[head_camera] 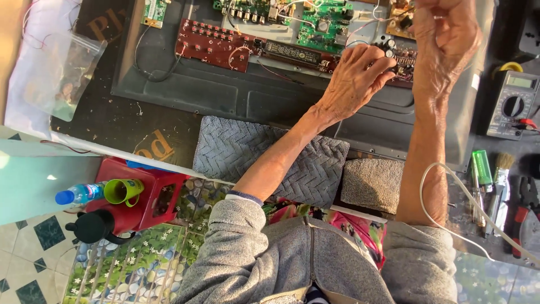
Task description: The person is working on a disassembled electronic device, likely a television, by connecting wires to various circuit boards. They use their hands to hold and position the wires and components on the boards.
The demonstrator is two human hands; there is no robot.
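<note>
Head view: looked straight down at a cluttered bench (101, 121), pretty sunny.
Left hand (357, 79): upper middle of the frame, fingers curled and pinched on small parts at the right end of the long red circuit board (216, 45).
Right hand (444, 39): upper right, raised over the board, fingers bunched together; couldn't tell what it pinched.
Board spot: lay across the top of the frame inside a grey tray-like chassis (225, 95), green boards (320, 22) behind it.
Cloth: grey towel (264, 157) sat under the left forearm.
Far right: multimeter (513, 104), brush (499, 180), a white wire (450, 225) looping by the right arm.
Lower left: red stool (152, 197) with a green cup (122, 191).
</note>
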